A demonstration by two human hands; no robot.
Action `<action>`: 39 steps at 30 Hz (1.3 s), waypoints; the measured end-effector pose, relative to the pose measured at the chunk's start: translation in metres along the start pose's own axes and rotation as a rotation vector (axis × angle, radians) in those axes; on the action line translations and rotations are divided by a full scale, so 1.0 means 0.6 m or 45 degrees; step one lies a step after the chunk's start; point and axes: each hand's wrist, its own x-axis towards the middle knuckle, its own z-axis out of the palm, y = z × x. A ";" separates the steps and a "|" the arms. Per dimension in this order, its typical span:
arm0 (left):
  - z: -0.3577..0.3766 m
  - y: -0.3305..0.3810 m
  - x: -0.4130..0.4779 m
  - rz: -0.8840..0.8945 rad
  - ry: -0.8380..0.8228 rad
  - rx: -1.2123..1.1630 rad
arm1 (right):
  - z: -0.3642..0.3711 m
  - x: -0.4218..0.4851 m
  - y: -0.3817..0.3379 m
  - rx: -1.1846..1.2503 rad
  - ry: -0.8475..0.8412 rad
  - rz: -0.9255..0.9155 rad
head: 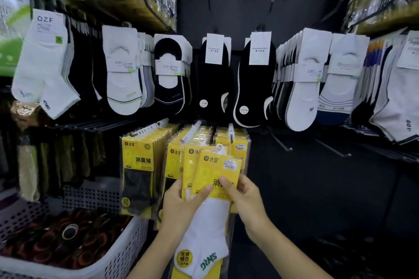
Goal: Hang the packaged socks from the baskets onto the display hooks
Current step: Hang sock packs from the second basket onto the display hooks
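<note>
A dark display wall (pixel 294 176) carries rows of flat, card-banded socks (pixel 122 70), white and black. At its lower left edge stands a white perforated plastic basket (pixel 122 256) full of dark, glossy wrapped goods. Beneath the upper row, slim display hooks (pixel 190 133) hold stacks of shiny yellow film packs (pixel 138 165). In front of these, level with the middle stack, are the packaged socks (pixel 217 172): two crinkly yellow packs, fanned, with soft white socks inside. The left hand (pixel 179 206) grips their left edge, and the right hand (pixel 248 199) pinches the front pack, fingers (pixel 226 184) curled on its face.
</note>
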 end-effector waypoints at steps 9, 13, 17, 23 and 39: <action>-0.020 0.016 0.005 0.071 0.118 0.014 | -0.038 0.010 -0.009 0.144 0.228 -0.026; -0.058 0.022 0.021 0.137 0.236 0.110 | -0.060 0.035 -0.015 0.061 0.257 -0.030; -0.080 0.028 0.032 0.186 0.295 0.182 | -0.058 0.065 -0.012 -0.069 0.215 -0.036; -0.088 0.027 0.035 0.199 0.316 0.182 | -0.054 0.102 0.012 -0.111 0.204 0.028; -0.053 0.014 0.024 0.091 0.136 0.057 | -0.088 0.137 0.075 -0.256 0.703 0.249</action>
